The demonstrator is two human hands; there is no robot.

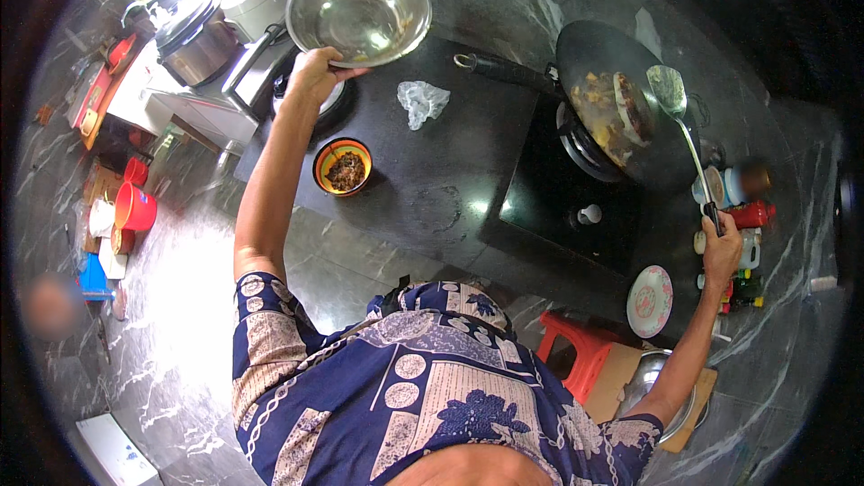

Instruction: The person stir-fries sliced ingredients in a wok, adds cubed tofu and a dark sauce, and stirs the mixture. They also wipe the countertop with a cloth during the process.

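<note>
My left hand (320,73) grips the near rim of a stainless steel basin (347,10), which is tilted so its nearly bare inside faces me. A few food bits cling to its wall. In my right hand (722,248) is the black handle of a metal wok spatula (668,89). The spatula's blade is over the right side of a black wok (587,47). Inside the wok lie a browned piece of fish (629,111) and yellowish-brown chopped food (597,125), with haze above them. The wok's long handle (503,71) points left.
An orange-rimmed bowl of dark chopped food (346,171) and a crumpled plastic bag (424,104) are on the dark counter (418,216). A patterned plate (650,302) and several seasoning bottles (749,214) are at right. A red stool (574,354) stands below; a pressure cooker (196,40) is at left.
</note>
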